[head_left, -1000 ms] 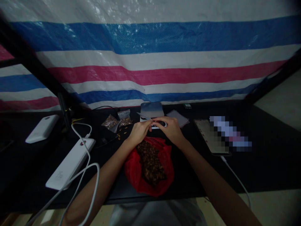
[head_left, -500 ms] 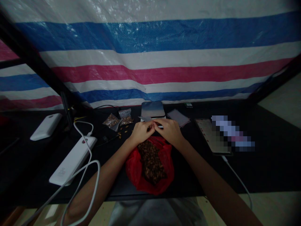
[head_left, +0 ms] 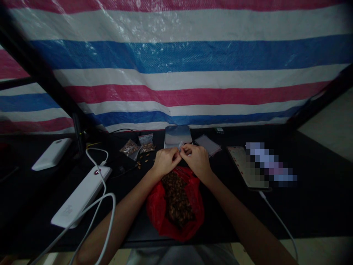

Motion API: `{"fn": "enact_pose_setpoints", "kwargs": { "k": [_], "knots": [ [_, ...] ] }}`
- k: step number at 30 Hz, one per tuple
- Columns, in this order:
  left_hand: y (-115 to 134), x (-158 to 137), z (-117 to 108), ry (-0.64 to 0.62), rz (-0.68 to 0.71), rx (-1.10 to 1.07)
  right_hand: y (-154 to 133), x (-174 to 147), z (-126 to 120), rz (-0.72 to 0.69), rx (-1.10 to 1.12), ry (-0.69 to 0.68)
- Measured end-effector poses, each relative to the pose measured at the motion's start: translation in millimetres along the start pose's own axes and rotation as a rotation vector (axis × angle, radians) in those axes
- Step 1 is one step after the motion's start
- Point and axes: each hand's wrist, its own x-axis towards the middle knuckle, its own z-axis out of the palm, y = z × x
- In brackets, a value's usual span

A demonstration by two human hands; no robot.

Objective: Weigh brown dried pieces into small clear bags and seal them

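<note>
My left hand (head_left: 167,161) and my right hand (head_left: 196,158) meet just above the far rim of a red plastic bag (head_left: 157,217). Their fingers pinch a small clear plastic bag (head_left: 181,144), mostly hidden by the hands. Loose brown seeds (head_left: 176,200) fill the open red bag, which sits between my forearms. Right behind my hands is a flat scale (head_left: 178,133) with a shiny plate. Two small clear bags of seeds, one (head_left: 129,148) left of the other (head_left: 147,143), lie to the left, with several stray seeds (head_left: 139,163) nearby.
Flat clear bags (head_left: 209,144) lie right of the scale. A phone (head_left: 246,167) with a cable is on the right, beside a blurred patch. White power banks (head_left: 81,195) (head_left: 52,154) and a looping white cable (head_left: 114,206) occupy the left. A striped sheet (head_left: 176,77) hangs behind the black table.
My fingers have shifted on the small clear bag; its part jutting out to the left now shows as a small upright piece between my hands. The view has tilted slightly upward.
</note>
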Motion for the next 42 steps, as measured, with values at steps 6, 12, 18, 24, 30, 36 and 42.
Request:
{"fn": "enact_pose_setpoints", "kwargs": {
  "k": [6, 12, 18, 24, 30, 36, 42],
  "knots": [
    [1.8, 2.0, -2.8, -0.012, -0.032, 0.065, 9.3, 3.7, 5.3, 0.032, 0.144, 0.002],
    [1.6, 1.9, -4.7, -0.136, 0.052, 0.171, 16.0, 3.3, 12.2, -0.003, 0.27, -0.037],
    [2.4, 1.6, -4.8, -0.145, 0.054, 0.181, 13.2, 0.4, 16.5, 0.044, 0.161, -0.032],
    [5.1, -0.4, -4.8, -0.084, 0.042, 0.246, 11.8, 0.7, 15.7, 0.08, 0.073, -0.02],
    [11.0, -0.5, -5.4, 0.026, -0.083, 0.228, 14.7, 4.7, 8.1, 0.07, 0.073, 0.049],
    [11.4, 2.6, -5.8, -0.026, -0.209, 0.033, 1.6, -3.8, 4.0, -0.067, -0.016, -0.008],
    [5.7, -0.3, 0.3, 0.063, -0.125, -0.103, 1.9, -2.7, 1.9, -0.035, -0.038, -0.047]
  ]
}}
